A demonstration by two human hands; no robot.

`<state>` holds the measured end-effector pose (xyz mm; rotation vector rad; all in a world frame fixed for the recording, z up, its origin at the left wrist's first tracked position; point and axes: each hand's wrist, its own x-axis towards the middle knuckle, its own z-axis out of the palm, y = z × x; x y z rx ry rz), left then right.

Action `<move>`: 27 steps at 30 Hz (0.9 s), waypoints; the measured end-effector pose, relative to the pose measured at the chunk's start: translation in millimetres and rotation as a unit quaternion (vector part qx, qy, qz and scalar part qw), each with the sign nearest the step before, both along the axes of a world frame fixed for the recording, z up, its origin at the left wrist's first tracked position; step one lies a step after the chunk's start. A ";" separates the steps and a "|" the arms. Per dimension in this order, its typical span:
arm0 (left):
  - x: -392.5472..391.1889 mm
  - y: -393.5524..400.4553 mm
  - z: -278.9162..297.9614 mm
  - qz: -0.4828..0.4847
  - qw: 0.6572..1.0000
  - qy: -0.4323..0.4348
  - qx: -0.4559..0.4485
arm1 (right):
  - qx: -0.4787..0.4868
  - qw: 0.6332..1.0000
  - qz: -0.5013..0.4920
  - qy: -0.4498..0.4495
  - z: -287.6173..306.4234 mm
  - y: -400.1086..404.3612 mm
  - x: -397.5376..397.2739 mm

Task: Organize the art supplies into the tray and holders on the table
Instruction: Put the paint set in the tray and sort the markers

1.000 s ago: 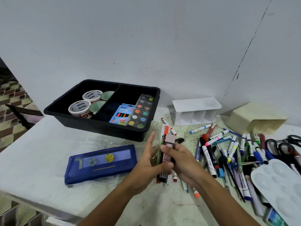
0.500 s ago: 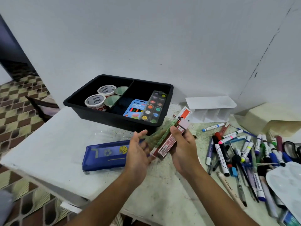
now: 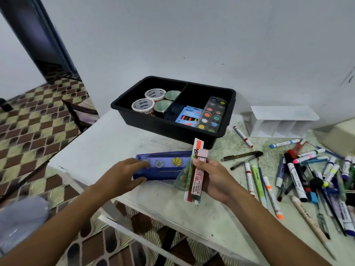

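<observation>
At frame centre, the right hand grips a bundle of slim packets upright; light, stiff card, probably slippery together, best pinched mid-length. The left hand, fingers loosely spread, reaches onto the blue pencil case below the black tray.

The divided tray is black plastic with a dull sheen, and the pencil case is glossy, translucent blue plastic. The worktop is matt, rough and paint-speckled; the white organizer is smooth plastic.
</observation>
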<state>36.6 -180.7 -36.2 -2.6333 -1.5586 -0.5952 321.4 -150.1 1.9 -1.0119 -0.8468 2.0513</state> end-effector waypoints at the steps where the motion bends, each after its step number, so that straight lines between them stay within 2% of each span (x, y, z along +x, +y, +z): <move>1: 2.5 1.2 2.2 -0.015 0.999 0.019 0.034 | -0.002 1.000 0.013 -0.010 -0.2 -0.7 -2.1; 3: 9.1 2.2 7.0 -0.034 0.996 0.046 0.073 | -0.004 0.999 0.036 -0.023 1.2 -2.8 -6.2; 7: 11.7 12.5 11.3 -0.030 0.995 0.073 0.055 | 0.057 0.995 0.070 -0.053 6.6 -11.6 -13.2; 9: 11.6 18.5 13.9 -0.011 0.999 0.039 0.035 | 0.155 0.983 0.066 -0.075 11.4 -15.4 -17.4; 12: 13.3 23.9 20.9 -0.005 0.999 -0.041 -0.009 | 0.331 0.938 0.038 -0.099 22.6 -18.4 -25.6; 14: 13.3 27.1 25.6 0.000 0.996 -0.076 -0.050 | 0.403 0.907 0.015 -0.116 30.1 -19.6 -33.7; 17: 14.7 32.0 32.9 0.002 0.989 -0.116 -0.094 | 0.520 0.835 0.010 -0.179 39.4 -15.8 -43.5; 20: 19.2 32.6 46.2 -0.006 0.977 -0.162 -0.135 | 0.592 0.757 0.063 -0.268 33.6 -1.2 -48.9; 24: 21.6 36.9 60.5 -0.011 0.963 -0.174 -0.207 | 0.656 0.631 0.128 -0.394 17.3 21.7 -44.2; 27: 20.2 40.4 63.4 0.002 0.956 -0.160 -0.248 | 0.643 0.572 0.161 -0.483 14.8 29.0 -40.4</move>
